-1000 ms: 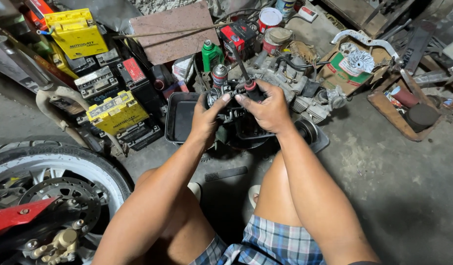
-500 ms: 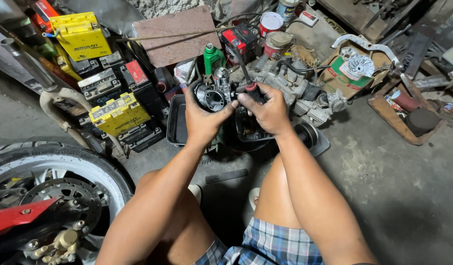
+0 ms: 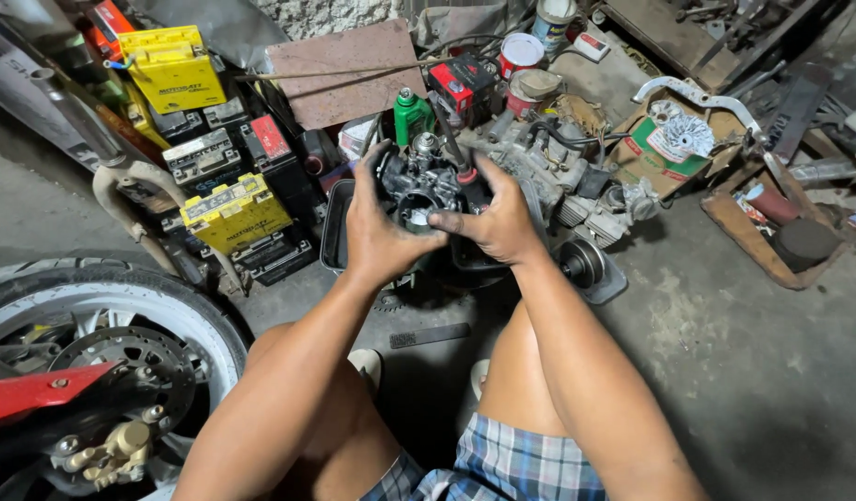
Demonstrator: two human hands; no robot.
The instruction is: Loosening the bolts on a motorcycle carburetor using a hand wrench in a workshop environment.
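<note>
Above concrete floor, the carburetor is best kept steady, gripped between closed left hand and right hand fingers.

Two hands, one carburetor, one green bottle, one wheel, two yellow batteries.

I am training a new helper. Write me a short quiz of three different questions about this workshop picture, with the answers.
1. True or false: both hands hold the dark engine part.
2. Which stands just behind that part? A) green bottle B) blue bucket C) white helmet
3. Fill in: the motorcycle wheel lies on the person's ____ side.

Key
1. True: the left hand and the right hand grip it, above the black tray.
2. A
3. left
</note>
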